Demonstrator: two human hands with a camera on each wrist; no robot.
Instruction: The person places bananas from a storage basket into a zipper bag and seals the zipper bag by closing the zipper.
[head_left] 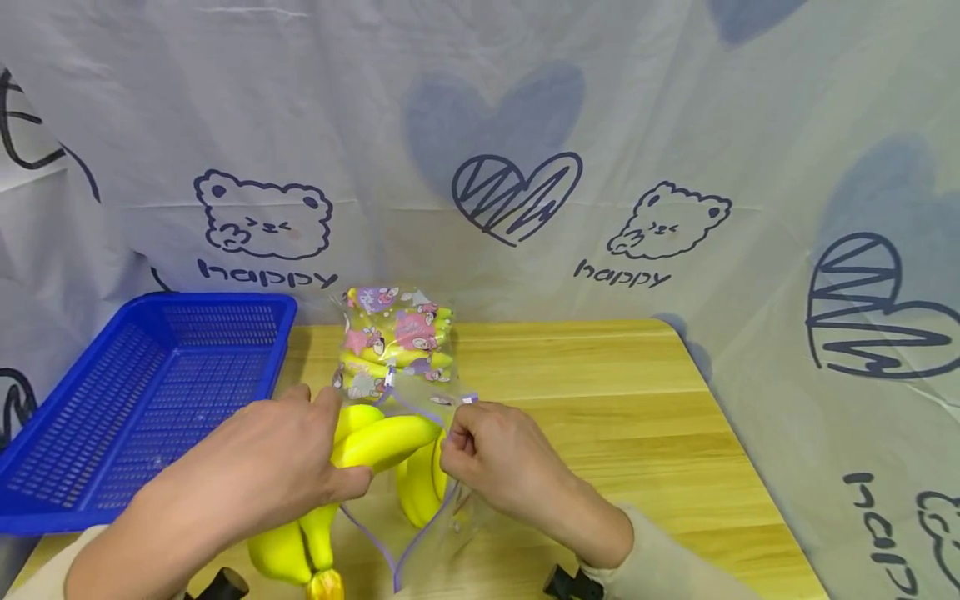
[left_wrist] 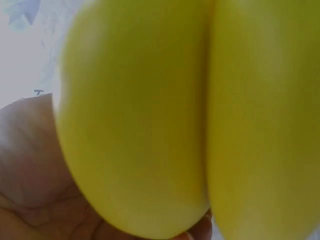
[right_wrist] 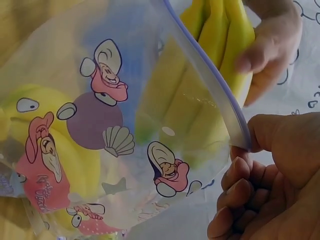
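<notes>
My left hand [head_left: 273, 458] grips a bunch of yellow bananas [head_left: 386, 442], smooth and toy-like, with its stem end toward me. The bunch fills the left wrist view. My right hand [head_left: 506, 450] pinches the purple zip edge of a clear printed zip bag [right_wrist: 95, 120] between thumb and index finger. The bag's mouth stands apart, and another banana bunch [head_left: 420, 492] lies inside. In the right wrist view, the held bunch's tips show through the clear film, at the mouth. Part of the left hand's grip is hidden behind the bananas.
Behind my hands lies a printed zip bag [head_left: 397, 342] filled with bananas. A blue plastic basket [head_left: 281, 350] stands at the left on the wooden table [head_left: 600, 392]. A white printed cloth [head_left: 375, 125] hangs behind the table and along its right side.
</notes>
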